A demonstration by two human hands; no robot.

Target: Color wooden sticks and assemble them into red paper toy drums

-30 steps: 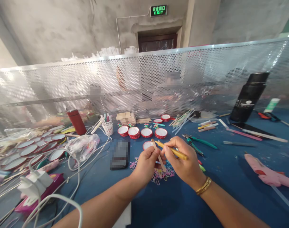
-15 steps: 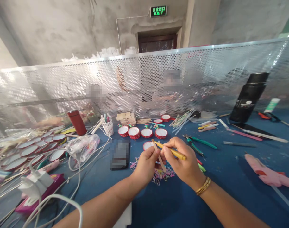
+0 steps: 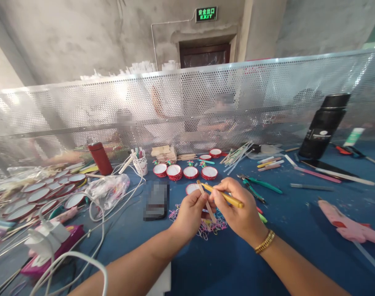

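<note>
Pinched in my left hand (image 3: 191,211) is a flat wooden craft stick (image 3: 210,212), tilted with its upper end pointing away from me. My right hand (image 3: 236,207) grips a yellow marker pen (image 3: 232,200), its tip at the upper part of the stick; whether it touches I cannot tell. Under my hands lies a heap of small coloured loops (image 3: 210,230), partly covered by them. Just beyond my fingers sits a red-rimmed white disc (image 3: 192,188), partly hidden. Behind it stand stacks of similar red-rimmed discs (image 3: 209,172).
A phone (image 3: 156,201) lies left of my hands. Green-handled pliers (image 3: 251,187), a pink glue gun (image 3: 350,220) and a black bottle (image 3: 324,125) are to the right. White cables (image 3: 102,230) and a purple power strip (image 3: 51,257) crowd the left. A perforated metal screen (image 3: 175,111) bounds the back.
Almost nothing differs. My right hand and the yellow marker have shifted very slightly to the right; my left hand keeps the stick in the same place.
</note>
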